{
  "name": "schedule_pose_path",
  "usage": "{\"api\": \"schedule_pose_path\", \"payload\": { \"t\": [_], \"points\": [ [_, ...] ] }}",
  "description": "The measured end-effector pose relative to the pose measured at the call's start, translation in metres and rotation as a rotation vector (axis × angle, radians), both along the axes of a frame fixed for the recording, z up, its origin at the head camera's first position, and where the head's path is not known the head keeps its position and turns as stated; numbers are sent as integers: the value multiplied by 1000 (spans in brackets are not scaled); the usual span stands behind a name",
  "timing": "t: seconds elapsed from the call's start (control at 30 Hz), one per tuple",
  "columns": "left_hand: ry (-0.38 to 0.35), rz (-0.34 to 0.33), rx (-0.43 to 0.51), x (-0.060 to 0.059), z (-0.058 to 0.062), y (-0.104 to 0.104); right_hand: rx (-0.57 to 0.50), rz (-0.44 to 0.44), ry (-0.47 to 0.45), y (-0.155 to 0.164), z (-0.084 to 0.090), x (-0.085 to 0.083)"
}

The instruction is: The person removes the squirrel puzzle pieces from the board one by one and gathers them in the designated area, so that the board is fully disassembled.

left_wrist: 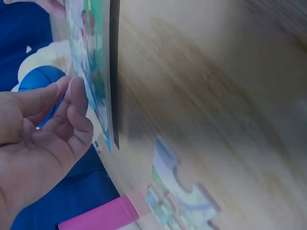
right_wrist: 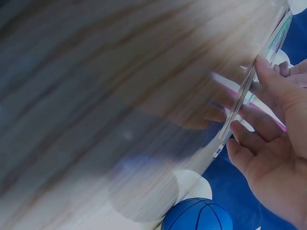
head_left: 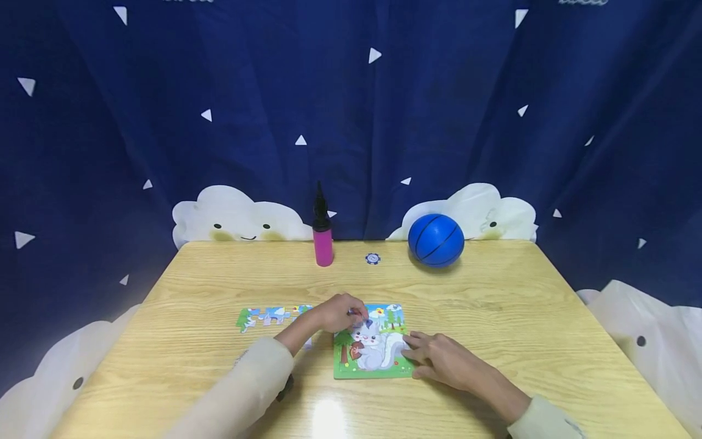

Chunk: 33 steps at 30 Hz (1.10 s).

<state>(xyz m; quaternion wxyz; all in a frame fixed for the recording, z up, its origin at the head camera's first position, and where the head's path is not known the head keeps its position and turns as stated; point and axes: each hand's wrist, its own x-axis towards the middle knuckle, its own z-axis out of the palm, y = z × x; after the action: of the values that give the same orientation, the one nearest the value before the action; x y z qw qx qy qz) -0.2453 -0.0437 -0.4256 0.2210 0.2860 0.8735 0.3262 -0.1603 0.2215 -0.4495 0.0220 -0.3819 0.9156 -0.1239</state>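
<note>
A squirrel picture puzzle [head_left: 370,353] in a green-edged board lies on the table. My left hand [head_left: 337,312] is over its upper left part, thumb and fingertips drawn together. In the left wrist view the same hand [left_wrist: 48,124] has thumb and forefinger meeting near the board [left_wrist: 98,62]; whether a piece is between them is hidden. My right hand [head_left: 446,360] rests at the board's right edge with fingers spread, steadying it. In the right wrist view, that hand's thumb and fingers [right_wrist: 261,124] touch the edge. Loose puzzle pieces [head_left: 274,315] lie left of the board, partly behind the left arm.
A pink pump [head_left: 323,246] with a black top stands at the back of the wooden table [head_left: 493,305]. Near it lie a small blue-and-white disc [head_left: 373,258] and a blue ball [head_left: 436,240]. Dark blue curtains hang behind the table.
</note>
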Motion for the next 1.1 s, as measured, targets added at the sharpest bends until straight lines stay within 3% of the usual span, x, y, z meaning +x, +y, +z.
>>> {"api": "schedule_pose_path", "payload": {
  "t": [0.17, 0.37, 0.73, 1.1],
  "points": [
    [-55, 12, -27, 1, -2, 6, 4, -5, -18, -1, 1, 0],
    [-47, 28, -28, 5, -6, 9, 5, -12, -28, -2, 2, 0],
    [-58, 39, -131, 12, -5, 16, 10, -19, -23, -1, 2, 0],
    [-58, 50, -121, 15, -7, 16, -8, -3, -11, -1, 0, 0]
  ]
}}
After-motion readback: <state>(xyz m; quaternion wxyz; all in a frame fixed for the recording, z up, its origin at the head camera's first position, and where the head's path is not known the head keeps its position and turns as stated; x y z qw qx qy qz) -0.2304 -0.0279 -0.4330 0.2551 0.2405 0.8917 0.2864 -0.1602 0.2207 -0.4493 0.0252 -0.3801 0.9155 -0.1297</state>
